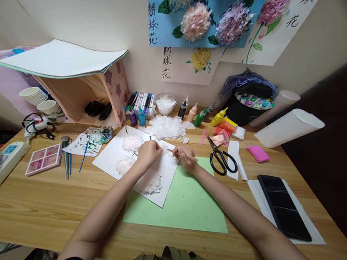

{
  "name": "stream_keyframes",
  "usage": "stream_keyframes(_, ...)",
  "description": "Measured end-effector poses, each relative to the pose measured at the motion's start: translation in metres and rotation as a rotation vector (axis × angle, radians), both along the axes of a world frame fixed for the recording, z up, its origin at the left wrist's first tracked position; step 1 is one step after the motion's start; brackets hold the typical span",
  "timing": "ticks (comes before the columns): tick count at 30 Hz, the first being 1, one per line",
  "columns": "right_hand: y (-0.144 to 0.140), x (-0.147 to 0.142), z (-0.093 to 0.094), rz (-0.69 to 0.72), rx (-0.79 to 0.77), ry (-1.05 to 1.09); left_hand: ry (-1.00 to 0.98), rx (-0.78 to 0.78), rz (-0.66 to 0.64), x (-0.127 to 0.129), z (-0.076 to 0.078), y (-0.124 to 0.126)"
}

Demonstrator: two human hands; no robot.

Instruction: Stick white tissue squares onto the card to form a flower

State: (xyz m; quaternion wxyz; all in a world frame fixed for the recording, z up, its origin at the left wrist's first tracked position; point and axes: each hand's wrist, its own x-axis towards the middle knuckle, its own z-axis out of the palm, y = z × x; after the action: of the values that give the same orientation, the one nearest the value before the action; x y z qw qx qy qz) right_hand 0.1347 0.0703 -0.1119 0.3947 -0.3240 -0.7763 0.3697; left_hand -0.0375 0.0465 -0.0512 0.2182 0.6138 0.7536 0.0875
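Note:
My right hand point(185, 157) is closed around a thin wooden stick point(191, 158), whose tip points left toward my other hand. My left hand point(149, 152) pinches over the upper right part of a white sheet point(163, 196); whatever its fingertips hold is too small to name. Whitish paper bits lie beside those fingertips. On the sheet are fluffy pale flowers, among them a pinkish one point(132, 143) and a lower one point(151, 184), partly behind my left forearm. The sheet rests at a slant on green paper point(179, 209).
Behind the sheet lies a pile of white paper pieces point(165, 126), near a glass bowl point(165, 103) and several paint bottles. Black-handled scissors point(223, 158) and a dark phone-like slab point(284, 207) lie at right. Brushes point(66, 157) and a pink palette point(44, 159) are at left.

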Motion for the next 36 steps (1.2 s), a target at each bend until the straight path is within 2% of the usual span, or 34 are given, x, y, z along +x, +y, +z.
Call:
stream_keyframes(7, 0.002, -0.006, 0.005, 0.106, 0.001, -0.119, 0.047, 0.023, 0.002, 0.003, -0.001, -0.001)
stream_keyframes(12, 0.003, -0.007, 0.005, 0.114, 0.005, -0.162, 0.078, 0.010, -0.005, -0.003, 0.004, 0.000)
stream_keyframes(18, 0.005, -0.009, 0.005, 0.121, -0.088, -0.098, 0.262, -0.037, 0.018, -0.015, 0.014, 0.001)
stream_keyframes(24, 0.015, -0.019, 0.006, 0.058, -0.200, -0.022, 0.424, -0.061, -0.024, -0.010, 0.018, 0.002)
stream_keyframes(31, 0.030, -0.040, -0.002, -0.096, -0.376, 0.088, 0.432, -0.070, -0.041, -0.010, 0.015, 0.003)
stream_keyframes(36, 0.018, -0.037, -0.005, -0.120, -0.348, 0.154, 0.422, -0.073, -0.044, -0.012, 0.013, 0.004)
